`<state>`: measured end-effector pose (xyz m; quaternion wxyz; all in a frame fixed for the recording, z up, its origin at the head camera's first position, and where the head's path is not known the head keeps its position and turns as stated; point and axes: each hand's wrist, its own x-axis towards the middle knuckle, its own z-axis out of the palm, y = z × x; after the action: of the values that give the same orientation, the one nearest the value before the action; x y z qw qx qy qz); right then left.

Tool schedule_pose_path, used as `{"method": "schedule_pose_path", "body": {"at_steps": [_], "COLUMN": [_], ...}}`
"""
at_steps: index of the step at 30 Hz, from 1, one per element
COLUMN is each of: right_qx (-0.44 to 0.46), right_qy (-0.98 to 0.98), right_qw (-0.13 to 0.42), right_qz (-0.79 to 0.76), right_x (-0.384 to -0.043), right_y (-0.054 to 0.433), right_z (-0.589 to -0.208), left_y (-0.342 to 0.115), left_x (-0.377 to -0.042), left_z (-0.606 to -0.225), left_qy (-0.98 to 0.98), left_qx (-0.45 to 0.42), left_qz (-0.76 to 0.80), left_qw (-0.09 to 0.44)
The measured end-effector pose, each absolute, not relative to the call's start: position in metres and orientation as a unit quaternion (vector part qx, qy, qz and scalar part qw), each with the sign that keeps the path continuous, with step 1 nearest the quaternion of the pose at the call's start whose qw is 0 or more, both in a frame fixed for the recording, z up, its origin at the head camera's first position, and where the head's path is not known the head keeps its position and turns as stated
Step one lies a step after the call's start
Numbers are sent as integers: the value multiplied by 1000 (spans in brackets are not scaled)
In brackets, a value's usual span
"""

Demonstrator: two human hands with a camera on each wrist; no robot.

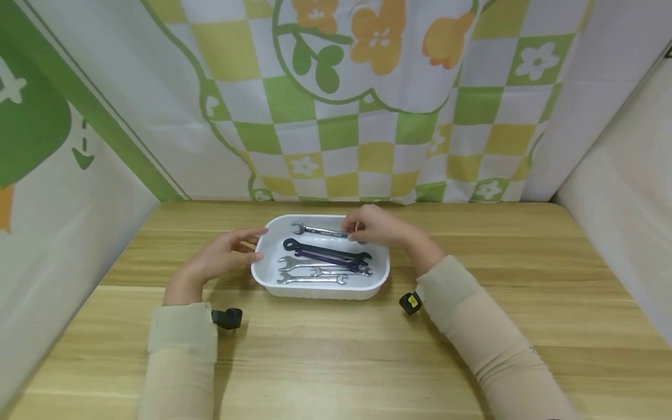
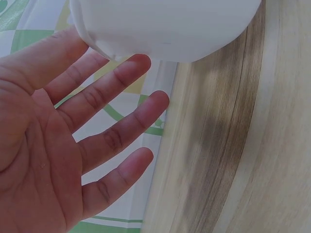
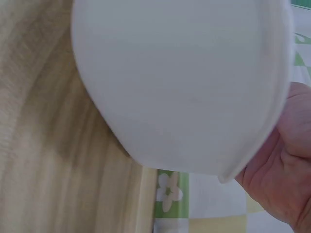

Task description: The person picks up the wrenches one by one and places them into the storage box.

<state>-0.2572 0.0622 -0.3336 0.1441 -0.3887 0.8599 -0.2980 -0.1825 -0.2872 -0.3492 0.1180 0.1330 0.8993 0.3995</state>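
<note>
A white plastic basin (image 1: 320, 293) stands on the wooden table with several wrenches inside. My right hand (image 1: 379, 225) reaches over its back right rim and pinches the right part of a silver wrench (image 1: 320, 231) lying along the far side. In the right wrist view the basin wall (image 3: 180, 92) hides those fingertips. My left hand (image 1: 223, 255) is at the left rim, touching it with fingers spread and fairly straight, as the left wrist view shows. A black wrench (image 1: 320, 249), a purple wrench (image 1: 322, 257) and several silver ones lie in the basin's middle and front.
The wooden table (image 1: 315, 361) runs back to a checked, flowered cloth (image 1: 341, 134). Pale walls or sheets (image 1: 619, 175) close in both sides. Small black wrist devices, one at the left cuff (image 1: 228, 318) and one at the right cuff (image 1: 410, 303), jut inward.
</note>
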Motion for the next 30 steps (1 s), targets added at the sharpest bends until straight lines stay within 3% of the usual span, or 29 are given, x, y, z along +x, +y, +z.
{"method": "schedule_pose_path", "body": {"at_steps": [30], "right_qx": [-384], "right_qy": [897], "right_qw": [122], "right_qz": [-179], "right_x": [-258], "right_y": [43], "right_z": [-347], "left_y": [-287], "left_x": [-181], "left_z": [-348], "left_qy": [903], "left_qx": [127], "left_qz": [394], "left_qw": [115]}}
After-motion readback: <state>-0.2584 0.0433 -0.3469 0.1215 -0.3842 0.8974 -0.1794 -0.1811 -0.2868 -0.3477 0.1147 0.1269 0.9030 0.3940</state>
